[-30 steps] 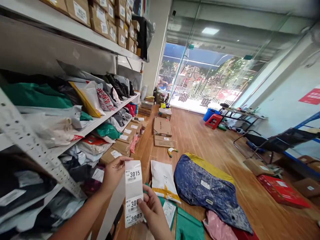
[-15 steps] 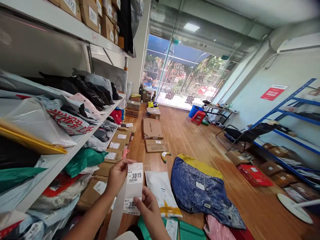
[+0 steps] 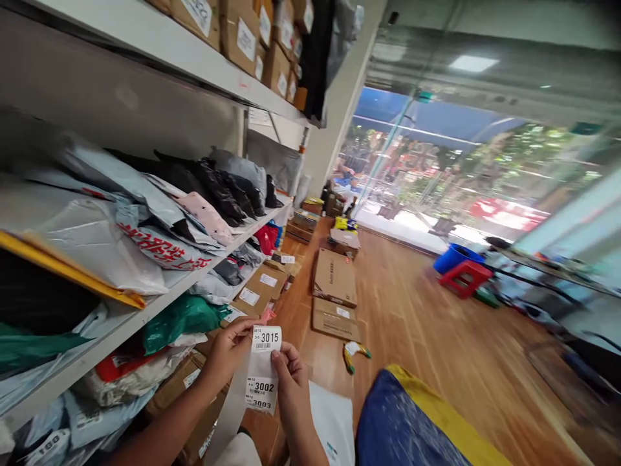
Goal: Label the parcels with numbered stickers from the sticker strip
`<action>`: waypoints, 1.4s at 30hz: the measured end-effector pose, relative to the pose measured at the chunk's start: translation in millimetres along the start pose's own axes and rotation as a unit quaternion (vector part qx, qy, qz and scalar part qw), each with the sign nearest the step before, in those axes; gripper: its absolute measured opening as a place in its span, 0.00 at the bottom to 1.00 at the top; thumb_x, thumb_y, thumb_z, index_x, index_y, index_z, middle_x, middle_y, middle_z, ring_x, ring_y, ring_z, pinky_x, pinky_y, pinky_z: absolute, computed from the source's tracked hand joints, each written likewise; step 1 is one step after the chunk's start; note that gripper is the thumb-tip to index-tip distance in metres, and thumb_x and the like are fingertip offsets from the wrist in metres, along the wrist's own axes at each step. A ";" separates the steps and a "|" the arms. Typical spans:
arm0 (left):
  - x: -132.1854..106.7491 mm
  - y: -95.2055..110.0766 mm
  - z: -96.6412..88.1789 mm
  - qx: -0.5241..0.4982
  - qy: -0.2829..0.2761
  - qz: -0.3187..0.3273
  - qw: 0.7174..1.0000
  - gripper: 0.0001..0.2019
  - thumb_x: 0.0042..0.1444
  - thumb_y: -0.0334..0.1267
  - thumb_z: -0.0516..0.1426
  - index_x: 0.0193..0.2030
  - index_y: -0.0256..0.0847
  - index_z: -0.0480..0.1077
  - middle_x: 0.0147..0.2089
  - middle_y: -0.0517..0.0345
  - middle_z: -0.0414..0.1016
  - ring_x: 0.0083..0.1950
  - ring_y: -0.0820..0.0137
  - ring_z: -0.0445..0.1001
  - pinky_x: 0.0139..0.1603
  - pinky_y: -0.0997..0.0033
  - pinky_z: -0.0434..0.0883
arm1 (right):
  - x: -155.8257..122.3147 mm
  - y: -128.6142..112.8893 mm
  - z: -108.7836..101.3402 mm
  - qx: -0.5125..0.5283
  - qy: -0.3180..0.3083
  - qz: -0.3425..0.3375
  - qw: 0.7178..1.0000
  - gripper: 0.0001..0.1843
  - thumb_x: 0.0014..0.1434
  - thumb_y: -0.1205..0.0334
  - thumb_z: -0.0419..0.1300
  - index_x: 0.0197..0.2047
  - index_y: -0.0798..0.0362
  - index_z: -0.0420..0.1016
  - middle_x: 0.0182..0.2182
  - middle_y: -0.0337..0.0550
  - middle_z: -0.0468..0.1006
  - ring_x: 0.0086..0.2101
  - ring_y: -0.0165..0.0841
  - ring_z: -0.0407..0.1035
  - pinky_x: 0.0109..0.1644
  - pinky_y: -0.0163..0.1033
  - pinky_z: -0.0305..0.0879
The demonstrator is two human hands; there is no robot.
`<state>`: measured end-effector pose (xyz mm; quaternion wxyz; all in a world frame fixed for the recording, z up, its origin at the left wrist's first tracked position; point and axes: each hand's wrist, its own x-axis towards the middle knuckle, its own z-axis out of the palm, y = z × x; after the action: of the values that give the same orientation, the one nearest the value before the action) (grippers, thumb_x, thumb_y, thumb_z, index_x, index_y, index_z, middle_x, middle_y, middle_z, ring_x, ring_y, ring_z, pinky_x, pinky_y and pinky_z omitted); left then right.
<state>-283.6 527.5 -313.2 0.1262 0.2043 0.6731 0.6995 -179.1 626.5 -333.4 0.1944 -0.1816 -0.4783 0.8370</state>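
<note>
A white strip of printed labels (image 3: 262,372) hangs upright in front of me, showing the numbers 3015, 3002 and 3003. My left hand (image 3: 227,349) pinches its top left corner beside the 3015 label. The fingers of my right hand (image 3: 290,378) are closed on the strip's right edge, a little lower. A loose tail of backing paper (image 3: 228,414) trails down from the strip. Both hands are in front of the lower shelf (image 3: 160,294), which is stacked with plastic mail bags.
Shelving on the left carries parcels, with cardboard boxes (image 3: 252,39) on top. Flat cardboard boxes (image 3: 334,278) lie on the wooden floor. A blue and yellow sack (image 3: 417,421) and a white mail bag (image 3: 334,421) are near my feet. A red stool (image 3: 464,277) stands by the glass front.
My view has swung left and forward along the shelves. My right hand slid up the label strip, closer to my left hand, and the 3002 label now shows fully.
</note>
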 end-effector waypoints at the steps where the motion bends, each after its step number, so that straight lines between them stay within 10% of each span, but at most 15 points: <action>1: 5.5 -0.4 -2.0 0.025 0.046 0.008 0.999 0.15 0.46 0.48 0.60 0.36 0.40 0.78 0.39 0.52 0.77 0.41 0.63 0.75 0.39 0.69 0.73 | 15.3 -3.6 -0.4 -0.005 -0.026 0.013 1.000 0.21 0.45 0.46 0.69 0.35 0.53 0.75 0.21 0.34 0.74 0.20 0.24 0.61 0.25 0.30 0.58; 7: 8.5 -13.2 -22.0 -0.022 0.161 -0.096 0.982 0.29 0.51 0.60 0.56 0.49 0.38 0.74 0.37 0.51 0.78 0.38 0.63 0.75 0.39 0.67 0.72 | 80.4 0.8 16.6 -0.023 -0.186 0.073 0.980 0.18 0.49 0.47 0.67 0.36 0.51 0.75 0.27 0.37 0.80 0.25 0.27 0.68 0.31 0.32 0.63; 12: -30.4 -15.5 -52.2 -0.125 0.233 -0.082 0.961 0.38 0.44 0.53 0.65 0.60 0.38 0.63 0.46 0.49 0.79 0.47 0.61 0.75 0.48 0.68 0.69 | 80.3 38.5 52.1 -0.056 -0.325 0.144 0.933 0.18 0.49 0.48 0.67 0.38 0.51 0.76 0.32 0.40 0.82 0.31 0.31 0.72 0.39 0.35 0.65; 22: -172.0 -14.0 -124.7 -0.157 0.353 -0.077 0.919 0.41 0.44 0.42 0.66 0.65 0.38 0.57 0.46 0.49 0.79 0.46 0.62 0.75 0.46 0.68 0.68 | -10.5 111.2 120.7 -0.106 -0.473 0.255 0.836 0.18 0.45 0.47 0.70 0.33 0.52 0.77 0.27 0.38 0.81 0.26 0.27 0.68 0.32 0.32 0.62; 29: -247.7 -16.3 -182.1 -0.213 0.298 -0.090 0.926 0.44 0.42 0.38 0.66 0.67 0.40 0.54 0.54 0.44 0.76 0.51 0.61 0.74 0.50 0.65 0.69 | -94.2 146.1 150.0 -0.131 -0.405 0.226 0.876 0.18 0.47 0.46 0.67 0.33 0.52 0.79 0.27 0.38 0.79 0.27 0.29 0.68 0.35 0.34 0.64; 35: -222.6 -16.3 -182.9 -0.299 0.243 -0.141 0.912 0.42 0.40 0.35 0.66 0.64 0.38 0.58 0.56 0.44 0.74 0.51 0.62 0.75 0.45 0.70 0.70 | -109.1 126.8 131.4 -0.119 -0.331 0.235 0.906 0.20 0.47 0.46 0.68 0.37 0.51 0.77 0.28 0.39 0.80 0.27 0.32 0.72 0.36 0.38 0.68; 42: -110.5 -21.7 -107.0 -0.311 0.124 -0.131 0.933 0.38 0.43 0.33 0.65 0.63 0.42 0.61 0.59 0.46 0.72 0.55 0.60 0.73 0.51 0.67 0.71 | -50.9 84.6 49.0 -0.120 -0.249 0.179 0.944 0.22 0.45 0.45 0.69 0.35 0.53 0.77 0.25 0.42 0.81 0.29 0.37 0.75 0.38 0.43 0.69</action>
<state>-236.8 383.7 -348.7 0.1889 -0.0237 0.4526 0.8711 -172.2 525.8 -377.7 -0.1073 -0.0716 -0.5684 0.8126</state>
